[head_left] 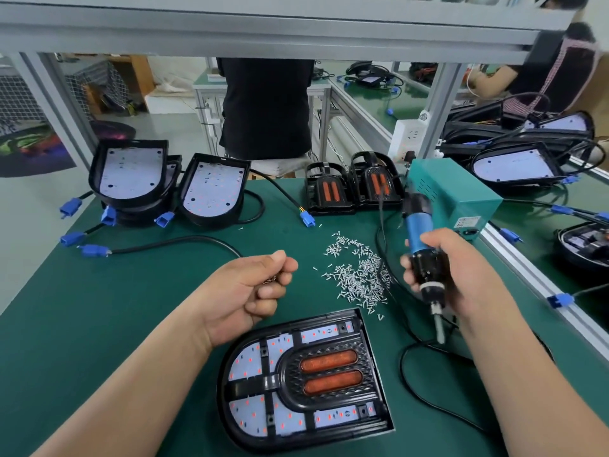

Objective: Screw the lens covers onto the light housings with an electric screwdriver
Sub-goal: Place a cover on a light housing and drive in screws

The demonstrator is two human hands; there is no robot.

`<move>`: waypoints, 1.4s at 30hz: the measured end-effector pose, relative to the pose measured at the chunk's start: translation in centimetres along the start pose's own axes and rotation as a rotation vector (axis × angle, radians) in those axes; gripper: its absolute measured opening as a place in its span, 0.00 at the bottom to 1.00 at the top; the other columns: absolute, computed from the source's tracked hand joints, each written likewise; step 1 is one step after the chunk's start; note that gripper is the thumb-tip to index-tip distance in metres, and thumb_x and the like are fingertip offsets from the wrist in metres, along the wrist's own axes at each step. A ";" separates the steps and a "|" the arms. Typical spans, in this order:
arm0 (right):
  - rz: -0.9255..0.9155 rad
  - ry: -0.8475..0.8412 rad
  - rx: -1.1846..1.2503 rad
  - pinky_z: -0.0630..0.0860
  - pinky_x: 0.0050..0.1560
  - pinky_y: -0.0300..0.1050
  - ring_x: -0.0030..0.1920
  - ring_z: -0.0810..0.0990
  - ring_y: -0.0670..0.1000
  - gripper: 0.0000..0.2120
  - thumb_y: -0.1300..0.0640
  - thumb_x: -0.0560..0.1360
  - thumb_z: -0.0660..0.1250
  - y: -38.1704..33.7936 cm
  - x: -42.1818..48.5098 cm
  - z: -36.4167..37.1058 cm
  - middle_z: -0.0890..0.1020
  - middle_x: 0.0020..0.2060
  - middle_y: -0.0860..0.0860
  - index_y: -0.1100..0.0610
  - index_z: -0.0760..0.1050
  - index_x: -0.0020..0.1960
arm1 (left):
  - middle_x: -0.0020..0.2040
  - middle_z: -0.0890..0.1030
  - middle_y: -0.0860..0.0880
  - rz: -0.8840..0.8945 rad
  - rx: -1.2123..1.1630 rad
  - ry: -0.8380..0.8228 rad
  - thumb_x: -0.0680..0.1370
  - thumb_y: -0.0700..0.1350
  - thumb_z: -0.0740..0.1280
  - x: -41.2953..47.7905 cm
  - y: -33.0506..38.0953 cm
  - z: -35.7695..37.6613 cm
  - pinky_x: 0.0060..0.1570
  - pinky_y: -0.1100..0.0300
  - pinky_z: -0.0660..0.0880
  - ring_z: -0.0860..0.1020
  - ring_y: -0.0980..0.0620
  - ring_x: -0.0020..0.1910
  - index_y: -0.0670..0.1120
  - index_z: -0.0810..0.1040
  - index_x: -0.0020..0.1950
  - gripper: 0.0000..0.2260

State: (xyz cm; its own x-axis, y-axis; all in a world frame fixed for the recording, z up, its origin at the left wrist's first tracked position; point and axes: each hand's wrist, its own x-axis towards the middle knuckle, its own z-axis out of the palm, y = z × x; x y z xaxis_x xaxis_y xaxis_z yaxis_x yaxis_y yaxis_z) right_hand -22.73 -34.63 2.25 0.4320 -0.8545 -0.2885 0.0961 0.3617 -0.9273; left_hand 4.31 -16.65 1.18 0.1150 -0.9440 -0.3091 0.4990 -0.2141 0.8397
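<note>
Taking the light housing (pixel 223 390) as our reference, we find it lying flat on the green mat (pixel 99 308). Its long axis runs left to right, with the rounded end on the left and the square end on the right. The lens cover (pixel 329 374) is seated inside it, orange lenses at the centre.

The right hand (pixel 461 275) hangs just past the housing's far right corner, fingers wrapped tightly round the electric screwdriver (pixel 417 225). The tool's long axis is tilted, cord end away from the housing. The bit (pixel 440 329) points down and ends just off the square end, above the mat and not yet over the cover.

The screw seat (pixel 342 328) at the far right corner is the one closest to the bit, so we judge it the first target. It calls for a short move leftward.

The left hand (pixel 260 288) hovers above the housing's far edge. Its fingers are curled over the palm, with a small metallic glint under the thumb. We take that glint to be a few screws (pixel 359 275) from the loose pile beyond the far right corner. A screw must be placed in the seat before we drive it.
</note>
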 end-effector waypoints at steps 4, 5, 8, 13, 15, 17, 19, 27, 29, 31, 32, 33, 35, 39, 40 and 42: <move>-0.016 0.079 0.272 0.81 0.28 0.47 0.31 0.83 0.56 0.17 0.44 0.80 0.69 0.5 0.2 -0.1 0.82 0.35 0.57 0.59 0.75 0.52 | 0.38 0.73 0.50 -0.015 0.043 -0.013 0.79 0.51 0.71 0.3 -0.1 -0.1 0.22 0.69 0.59 0.63 0.58 0.30 0.41 0.88 0.52 0.14; -0.053 0.105 0.306 0.81 0.29 0.47 0.33 0.84 0.56 0.20 0.42 0.80 0.70 0.5 0.2 0.0 0.83 0.36 0.57 0.60 0.76 0.52 | 0.38 0.73 0.51 -0.016 0.049 -0.022 0.79 0.51 0.71 0.4 -0.1 -0.1 0.22 0.69 0.59 0.63 0.58 0.30 0.42 0.88 0.53 0.14; -0.178 0.087 0.385 0.83 0.34 0.47 0.37 0.85 0.55 0.21 0.42 0.80 0.72 0.2 0.0 0.5 0.84 0.39 0.57 0.61 0.78 0.56 | 0.38 0.73 0.51 -0.015 0.043 -0.031 0.79 0.49 0.72 0.5 -0.2 -0.2 0.22 0.69 0.59 0.64 0.58 0.30 0.40 0.88 0.54 0.13; -0.326 0.047 0.480 0.85 0.44 0.49 0.44 0.87 0.56 0.19 0.50 0.76 0.77 -1.3 -0.2 2.4 0.86 0.43 0.58 0.58 0.77 0.61 | 0.40 0.77 0.48 -0.008 0.021 -0.022 0.76 0.45 0.74 0.6 -0.3 0.0 0.21 0.70 0.59 0.65 0.59 0.29 0.40 0.85 0.50 0.08; -0.340 0.044 0.526 0.85 0.47 0.51 0.44 0.86 0.56 0.16 0.54 0.77 0.77 -2.1 0.2 3.2 0.85 0.43 0.56 0.57 0.75 0.60 | 0.40 0.77 0.48 -0.007 0.048 -0.024 0.76 0.46 0.74 0.6 -0.3 0.1 0.21 0.70 0.58 0.63 0.60 0.28 0.41 0.82 0.49 0.08; -0.328 0.040 0.562 0.85 0.50 0.54 0.43 0.86 0.55 0.12 0.57 0.78 0.76 -2.7 0.7 4.2 0.84 0.42 0.55 0.57 0.76 0.57 | 0.38 0.76 0.49 -0.006 0.079 -0.022 0.76 0.48 0.74 0.6 -0.3 0.4 0.21 0.70 0.57 0.62 0.59 0.27 0.42 0.80 0.48 0.10; -0.306 0.061 0.623 0.85 0.53 0.58 0.41 0.85 0.55 0.09 0.57 0.78 0.76 -2.9 1.2 5.1 0.83 0.40 0.54 0.57 0.77 0.53 | 0.37 0.74 0.49 -0.002 0.102 -0.014 0.76 0.49 0.73 0.7 -0.3 0.5 0.21 0.69 0.57 0.61 0.59 0.27 0.42 0.79 0.48 0.11; -0.283 0.086 0.737 0.85 0.55 0.59 0.45 0.87 0.55 0.17 0.45 0.78 0.76 0.0 2.1 7.6 0.84 0.43 0.55 0.56 0.78 0.56 | 0.43 0.83 0.45 -0.017 0.139 -0.032 0.74 0.40 0.73 1.1 -0.9 0.2 0.22 0.69 0.59 0.66 0.58 0.28 0.40 0.88 0.52 0.09; -0.302 0.086 0.707 0.85 0.54 0.59 0.51 0.89 0.58 0.17 0.46 0.77 0.76 0.6 2.2 7.8 0.87 0.45 0.56 0.58 0.78 0.57 | 0.45 0.84 0.43 -0.022 0.169 -0.035 0.74 0.38 0.73 1.2 -1.0 0.2 0.22 0.69 0.60 0.65 0.58 0.28 0.41 0.89 0.51 0.08; -0.307 0.084 0.683 0.86 0.52 0.56 0.52 0.89 0.60 0.16 0.47 0.79 0.75 0.9 2.3 7.9 0.87 0.45 0.57 0.59 0.77 0.56 | 0.46 0.85 0.42 -0.025 0.186 -0.030 0.77 0.36 0.72 1.2 -1.1 0.2 0.22 0.69 0.61 0.65 0.58 0.28 0.40 0.88 0.52 0.07; -0.304 0.082 0.677 0.86 0.51 0.54 0.52 0.89 0.60 0.15 0.48 0.80 0.74 1.1 2.3 8.0 0.87 0.45 0.57 0.59 0.77 0.56 | 0.47 0.85 0.42 -0.027 0.193 -0.028 0.78 0.35 0.71 1.3 -1.1 0.2 0.21 0.69 0.61 0.65 0.58 0.27 0.40 0.86 0.53 0.07; -0.302 0.076 0.671 0.86 0.50 0.53 0.51 0.89 0.60 0.15 0.49 0.80 0.74 1.2 2.3 8.1 0.87 0.45 0.58 0.59 0.76 0.56 | 0.47 0.85 0.41 -0.027 0.203 -0.030 0.79 0.34 0.70 1.3 -1.1 0.2 0.21 0.69 0.62 0.65 0.58 0.27 0.39 0.85 0.55 0.06; -0.313 0.046 0.640 0.85 0.50 0.51 0.47 0.89 0.58 0.14 0.51 0.80 0.74 1.5 2.4 8.2 0.87 0.45 0.57 0.58 0.75 0.58 | 0.47 0.86 0.41 -0.022 0.223 -0.039 0.79 0.34 0.71 1.3 -1.1 0.3 0.21 0.69 0.62 0.65 0.58 0.26 0.38 0.83 0.56 0.06; -0.310 0.027 0.650 0.83 0.48 0.51 0.38 0.80 0.52 0.14 0.51 0.78 0.77 1.7 2.5 8.6 0.81 0.41 0.54 0.55 0.79 0.59 | 0.47 0.85 0.41 -0.017 0.224 -0.041 0.80 0.34 0.70 1.2 -1.1 0.3 0.22 0.69 0.62 0.65 0.57 0.27 0.40 0.84 0.54 0.05; -0.306 0.018 0.668 0.83 0.50 0.53 0.39 0.79 0.52 0.13 0.50 0.77 0.77 1.6 2.5 8.6 0.80 0.40 0.54 0.54 0.81 0.58 | 0.47 0.85 0.41 -0.016 0.217 -0.039 0.79 0.34 0.70 1.2 -1.1 0.3 0.22 0.69 0.61 0.64 0.57 0.27 0.41 0.84 0.53 0.05; -0.316 -0.003 0.695 0.84 0.54 0.57 0.41 0.79 0.52 0.12 0.51 0.78 0.77 1.6 2.4 8.6 0.79 0.40 0.54 0.54 0.81 0.58 | 0.47 0.85 0.41 -0.010 0.206 -0.048 0.77 0.36 0.72 1.2 -1.1 0.3 0.22 0.69 0.61 0.64 0.57 0.28 0.43 0.86 0.50 0.05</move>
State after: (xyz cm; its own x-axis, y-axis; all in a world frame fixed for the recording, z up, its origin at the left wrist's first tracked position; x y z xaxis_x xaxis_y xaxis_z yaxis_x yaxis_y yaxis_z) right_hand -13.80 -32.95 2.14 0.2920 -0.9559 -0.0326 0.7579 0.2520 -0.6018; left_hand 3.59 -17.61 0.01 0.0676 -0.9515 -0.3001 0.3128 -0.2654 0.9120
